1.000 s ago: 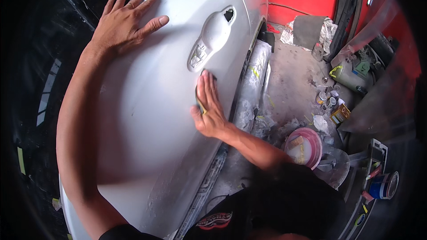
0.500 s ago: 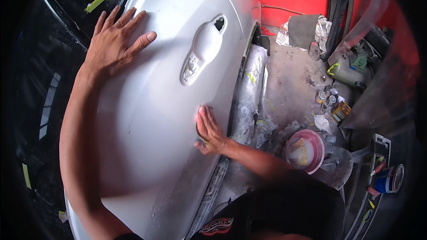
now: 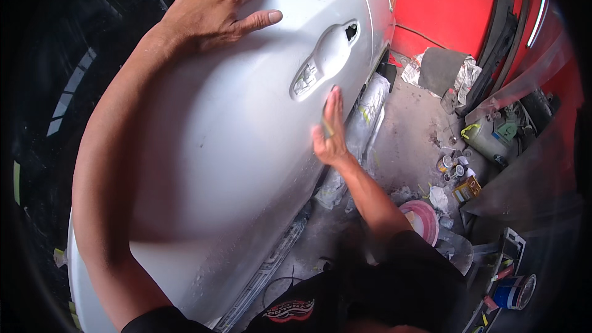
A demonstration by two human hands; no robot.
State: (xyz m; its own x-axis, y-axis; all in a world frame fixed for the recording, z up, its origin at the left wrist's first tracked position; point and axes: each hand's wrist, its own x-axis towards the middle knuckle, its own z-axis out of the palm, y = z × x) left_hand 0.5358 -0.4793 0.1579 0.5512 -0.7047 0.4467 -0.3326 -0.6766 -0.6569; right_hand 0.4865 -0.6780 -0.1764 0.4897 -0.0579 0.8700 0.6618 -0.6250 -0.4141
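Note:
A light grey car door panel (image 3: 216,179), wet-looking along its lower side, fills the middle of the view. Its handle recess (image 3: 332,49) has no handle fitted and shows a dark hole at the far end. My left hand (image 3: 216,9) lies spread on the panel's upper left edge, with a ring on one finger. Just below the recess, my right hand (image 3: 333,132) is pressed edge-on to the panel, fingers straight and together. A thin pad (image 3: 328,126) with a yellowish edge shows between its thumb and fingers; most of it is hidden.
Beyond the door's right edge, a pink bucket (image 3: 424,222) stands on the dusty floor (image 3: 410,142). Cans (image 3: 455,171), a yellow-brown box (image 3: 467,190) and a grey-green tank (image 3: 487,139) lie further right. A blue can (image 3: 515,291) sits lower right. A red panel (image 3: 438,0) rises behind.
My right hand has moved forward along the panel, up toward the handle recess. The view has shifted, so the door sits further right at the top. My left hand stays spread on the panel.

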